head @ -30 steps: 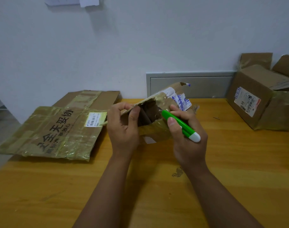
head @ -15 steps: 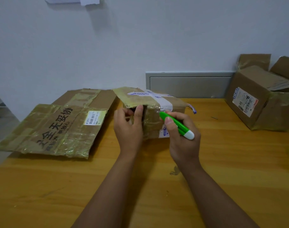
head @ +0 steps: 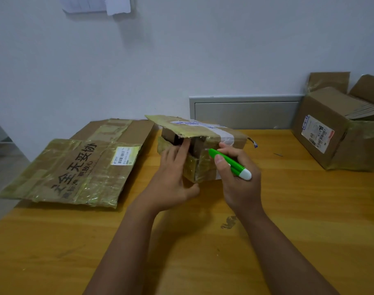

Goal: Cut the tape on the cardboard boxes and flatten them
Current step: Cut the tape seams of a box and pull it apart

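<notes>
Two hands work at the small taped box [head: 205,133] standing mid-table [head: 309,209]: my left hand [head: 171,179], fingers extended, presses against its open near end, index finger reaching under the raised flap. My right hand [head: 239,177] grips the green cutter [head: 229,163], tip at the box's taped edge. One flattened box [head: 75,165] lies to the left; another box [head: 339,128] stands far right.

Small box [head: 203,143]: in front of you mid-table [head: 288,231], taped brown cardboard, near end open, top flap jutting toward you.
Flattened box [head: 75,167]: to your left, lying flat, glossy tape, black characters, barcode label.
Large box [head: 330,135]: far right, upright, flaps open, shipping label facing you.
Cutter [head: 230,163]: green with white cap, tip at small box.
</notes>
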The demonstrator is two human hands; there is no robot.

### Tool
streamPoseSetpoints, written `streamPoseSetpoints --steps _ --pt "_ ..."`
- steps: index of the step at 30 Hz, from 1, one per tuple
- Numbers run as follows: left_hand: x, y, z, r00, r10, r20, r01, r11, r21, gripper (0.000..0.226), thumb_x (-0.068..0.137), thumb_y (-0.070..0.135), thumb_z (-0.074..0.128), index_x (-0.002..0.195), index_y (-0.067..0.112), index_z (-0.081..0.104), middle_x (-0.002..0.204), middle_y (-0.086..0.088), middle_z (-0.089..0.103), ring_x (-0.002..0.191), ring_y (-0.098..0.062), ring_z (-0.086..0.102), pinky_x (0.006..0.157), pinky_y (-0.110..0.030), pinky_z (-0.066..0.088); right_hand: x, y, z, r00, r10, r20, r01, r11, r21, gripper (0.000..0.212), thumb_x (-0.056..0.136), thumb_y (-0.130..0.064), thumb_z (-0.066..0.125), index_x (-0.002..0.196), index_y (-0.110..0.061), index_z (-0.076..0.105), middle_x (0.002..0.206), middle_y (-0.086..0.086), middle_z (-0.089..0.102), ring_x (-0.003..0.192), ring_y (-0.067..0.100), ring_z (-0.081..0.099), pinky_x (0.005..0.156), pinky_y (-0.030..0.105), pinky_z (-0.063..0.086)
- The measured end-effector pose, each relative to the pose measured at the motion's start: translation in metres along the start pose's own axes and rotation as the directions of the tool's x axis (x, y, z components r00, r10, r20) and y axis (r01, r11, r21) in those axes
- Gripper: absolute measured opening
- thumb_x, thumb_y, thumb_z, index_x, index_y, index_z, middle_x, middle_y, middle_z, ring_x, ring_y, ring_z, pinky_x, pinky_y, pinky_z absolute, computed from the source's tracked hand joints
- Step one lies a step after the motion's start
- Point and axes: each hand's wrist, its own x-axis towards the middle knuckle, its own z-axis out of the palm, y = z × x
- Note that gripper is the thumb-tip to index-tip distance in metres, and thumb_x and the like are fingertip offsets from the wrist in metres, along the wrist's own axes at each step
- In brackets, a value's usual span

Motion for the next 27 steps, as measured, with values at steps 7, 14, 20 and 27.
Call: streamPoseSetpoints --steps 7,14,20,27 --pt "-0.005 0.003 0.002 0.962 0.126 -0.24 -0.109 0.991 0.081 0.105 0.082 0.02 0.076 0.151 0.045 0.001 0.135 0.016 0.025 0.132 -0.014 0.031 0.1 -0.025 0.036 0.008 -0.008 -0.001 0.999 -0.042 0.007 0.042 0.998 -0.035 0.014 0.088 -0.033 0.057 0.099 -0.025 0.063 0.119 -0.002 0.064 0.119 0.005 0.057 0.093 0.023 0.049" --pt "-0.003 -0.002 0.009 0.926 0.133 -0.353 -0.112 0.991 0.08 0.106 0.074 0.015 0.083 0.152 0.029 0.014 0.135 -0.003 0.044 0.124 -0.018 0.045 0.101 -0.028 0.039 0.004 -0.013 0.002 0.978 -0.208 0.019 0.208 0.965 -0.16 0.023 0.089 -0.023 0.059 0.1 -0.006 0.068 0.105 0.002 0.068 0.102 0.016 0.067 0.084 0.034 0.055" --pt "-0.006 0.001 0.01 0.919 0.146 -0.366 -0.125 0.989 0.081 0.11 0.075 0.023 0.083 0.154 0.028 0.008 0.124 0.006 0.041 0.111 -0.014 0.046 0.089 -0.026 0.041 0.001 -0.016 0.003 0.959 -0.277 0.056 0.282 0.925 -0.253 0.026 0.089 -0.02 0.057 0.101 0.0 0.068 0.094 0.006 0.07 0.087 0.015 0.066 0.076 0.026 0.054" --pt "-0.008 -0.001 0.011 0.91 0.141 -0.39 -0.126 0.99 0.065 0.106 0.077 0.025 0.081 0.154 0.025 0.008 0.119 0.008 0.039 0.105 -0.012 0.045 0.083 -0.028 0.044 0.001 -0.018 0.006 0.944 -0.317 0.094 0.33 0.906 -0.265 0.023 0.089 -0.017 0.059 0.101 0.0 0.069 0.095 -0.003 0.064 0.087 0.009 0.062 0.079 0.014 0.049"
